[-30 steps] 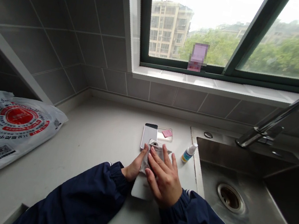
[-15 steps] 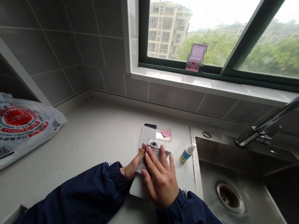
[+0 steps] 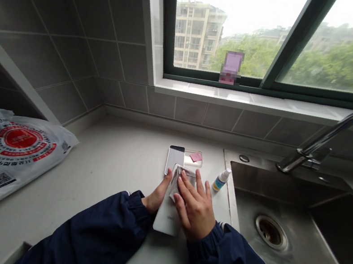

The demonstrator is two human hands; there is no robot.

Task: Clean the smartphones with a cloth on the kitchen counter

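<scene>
A white smartphone (image 3: pixel 168 222) lies at a slant over the counter, its back facing up. My left hand (image 3: pixel 155 195) is closed around the phone's left edge, the thumb pointing up along the side. Spread nearly flat, the fingers of my right hand (image 3: pixel 195 210) press a crumpled grey cloth (image 3: pixel 173 189) against the upper part of the phone's back. The cloth partly hides the camera area. Just beyond the phone lies another phone-shaped slab (image 3: pixel 175 157) with a dark top edge. Beside it is a clear case (image 3: pixel 198 163) with a pink piece (image 3: pixel 195 157) on it.
A small white spray bottle (image 3: pixel 221 180) stands right of my hands, near the rim of the steel sink (image 3: pixel 233 215). A chrome faucet (image 3: pixel 297 160) arches over the sink. On the left, a printed plastic bag (image 3: pixel 9 152) rests on the white counter (image 3: pixel 106 160).
My right hand has shifted slightly right, with its fingers spread wider. The cloth is more bunched, uncovering more of the phone's lower back. My left hand stays in place.
</scene>
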